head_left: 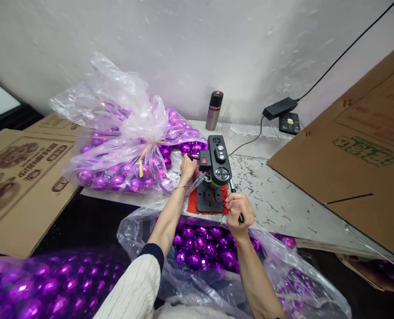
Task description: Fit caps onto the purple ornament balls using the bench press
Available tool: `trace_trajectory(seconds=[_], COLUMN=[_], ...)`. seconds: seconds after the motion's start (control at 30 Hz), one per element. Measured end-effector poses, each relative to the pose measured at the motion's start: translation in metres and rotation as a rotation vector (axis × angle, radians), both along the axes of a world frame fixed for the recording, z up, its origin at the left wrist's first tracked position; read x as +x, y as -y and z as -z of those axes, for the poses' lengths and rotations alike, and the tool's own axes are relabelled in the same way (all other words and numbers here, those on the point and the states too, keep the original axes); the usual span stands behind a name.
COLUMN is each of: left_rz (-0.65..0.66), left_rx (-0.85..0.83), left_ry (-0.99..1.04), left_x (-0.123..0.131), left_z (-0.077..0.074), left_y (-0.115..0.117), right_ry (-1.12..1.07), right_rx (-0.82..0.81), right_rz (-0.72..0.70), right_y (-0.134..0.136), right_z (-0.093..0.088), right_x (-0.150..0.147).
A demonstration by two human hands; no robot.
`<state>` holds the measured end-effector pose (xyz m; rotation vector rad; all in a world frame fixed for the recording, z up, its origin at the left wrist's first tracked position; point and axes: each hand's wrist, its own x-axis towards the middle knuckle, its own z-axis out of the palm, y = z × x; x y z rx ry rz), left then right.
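My right hand [240, 212] is wrapped round the black-gripped lever [241, 218] of a small black bench press [219, 159]. The press stands on a red mat [193, 201] and has a slotted base plate [205, 204] and a red switch. To its left, my left hand [188, 167] has its fingers curled at the mouth of a clear plastic bag [133, 110] of shiny purple faceted balls [117, 179]. What those fingers hold, if anything, is hidden. Below the press, an open clear bag [130, 226] holds more purple balls [202, 243].
A spray can [214, 110] stands by the wall. A black power adapter [280, 108] lies beside a dark patterned box [289, 123]. Small dark wire bits [260, 186] litter the white table. Cardboard [27, 168] lies left; a large carton [356, 150] stands right. More purple balls [44, 283] lie lower left.
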<state>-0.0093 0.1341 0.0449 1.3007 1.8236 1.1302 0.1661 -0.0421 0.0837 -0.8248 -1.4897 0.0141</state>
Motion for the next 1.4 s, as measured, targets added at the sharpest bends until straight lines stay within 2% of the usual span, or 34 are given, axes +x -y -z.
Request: trace_trajectory(seconds=[0.1, 0.23, 0.37, 0.43, 0.53, 0.63, 0.77, 0.97, 1.07, 1.4], left_rz=[0.009, 0.000, 0.105, 0.149, 0.202, 0.260, 0.298, 0.380, 0.401, 0.369], left_rx=[-0.014, 0.023, 0.046, 0.060, 0.077, 0.134, 0.214, 0.377, 0.382, 0.404], left_ry=[0.053, 0.353, 0.814, 0.889, 0.754, 0.510, 0.230, -0.121, -0.150, -0.122], left_x=[0.003, -0.006, -0.023, -0.027, -0.022, -0.006, 0.010, 0.012, 0.015, 0.020], left_z=[0.004, 0.005, 0.011, 0.018, 0.032, 0.047, 0.060, 0.056, 0.056, 0.075], left_y=[0.002, 0.019, 0.063, 0.092, 0.126, 0.143, 0.146, 0.138, 0.135, 0.140], right_ry=[0.002, -0.002, 0.002, -0.003, -0.003, 0.014, 0.061, 0.117, 0.115, 0.087], right_rx=[0.006, 0.021, 0.033, 0.030, 0.032, 0.035, 0.038, 0.037, 0.038, 0.007], right_rz=[0.001, -0.003, 0.011, 0.014, 0.002, -0.007, 0.011, 0.021, 0.004, -0.006], right_y=[0.000, -0.001, -0.002, -0.003, -0.003, -0.002, -0.001, 0.000, 0.000, 0.002], right_z=[-0.001, -0.006, -0.009, -0.010, -0.012, -0.013, -0.015, -0.012, -0.012, -0.006], right_x=[0.000, -0.001, -0.003, -0.003, -0.004, -0.004, -0.002, 0.002, 0.003, 0.002])
